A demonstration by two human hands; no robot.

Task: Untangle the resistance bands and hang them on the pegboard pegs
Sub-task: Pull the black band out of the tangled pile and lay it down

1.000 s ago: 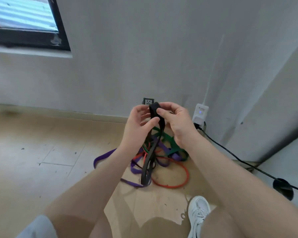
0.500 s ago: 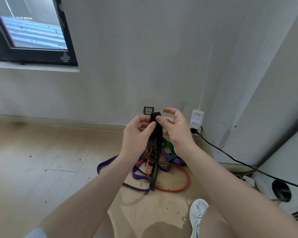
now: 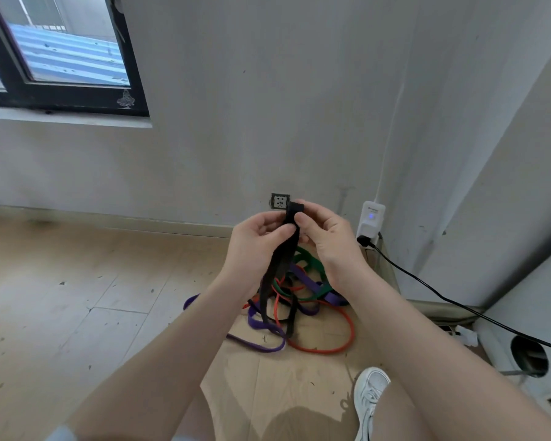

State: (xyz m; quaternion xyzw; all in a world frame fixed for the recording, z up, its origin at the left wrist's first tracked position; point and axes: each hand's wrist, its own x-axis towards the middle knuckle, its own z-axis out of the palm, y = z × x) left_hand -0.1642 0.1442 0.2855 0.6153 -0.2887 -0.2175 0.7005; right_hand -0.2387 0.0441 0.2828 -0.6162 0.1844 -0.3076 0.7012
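Both thumbs pinching top of black band (image 3: 282, 259): left hand (image 3: 255, 246), right hand (image 3: 326, 240). Lifting straight up, feeding slowly, keeping purple band (image 3: 261, 326) from snagging.

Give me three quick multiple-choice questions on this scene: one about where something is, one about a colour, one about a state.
1. Where does the band pile lie?
A. on the window sill
B. on the floor near the wall socket
C. on a peg

2. Which colour is the band that is held up?
A. black
B. orange
C. green

3. How is that band held?
A. by one hand
B. pinched by both hands
C. by neither

Answers:
1 B: the purple band, orange band and green band lie on the floor near the wall socket.
2 A: the black band.
3 B: left hand and right hand pinch its top.
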